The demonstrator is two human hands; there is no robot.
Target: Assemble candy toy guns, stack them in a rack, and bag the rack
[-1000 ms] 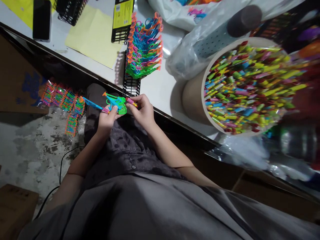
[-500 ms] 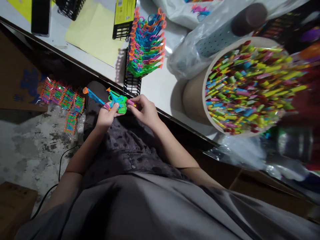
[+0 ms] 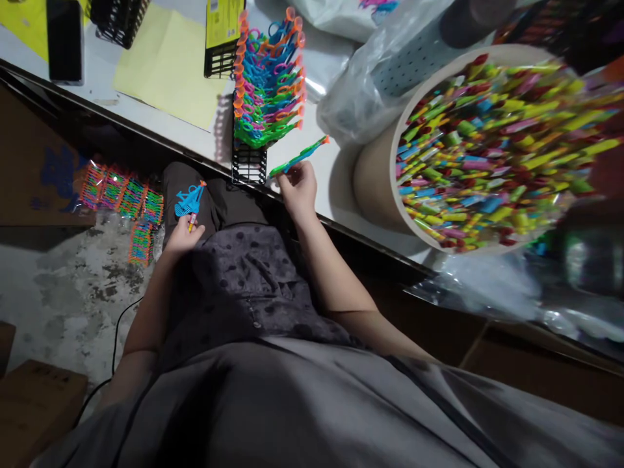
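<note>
Left hand [image 3: 182, 235]: fingers pinch a blue toy [image 3: 189, 200] over the lap.
Right hand [image 3: 298, 188]: fingers pinch a green stick [image 3: 298, 156] above the worktop [image 3: 312, 170].
Risk: we judge the stick may snag the stacked toys [image 3: 268, 84] in the rack just beside it.

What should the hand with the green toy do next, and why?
Probably lift the green toy a little further and set it on the stack of colourful toys in the black basket. The right hand holds it just beside that stack, while the left hand holds a separate blue toy over the lap.
</note>
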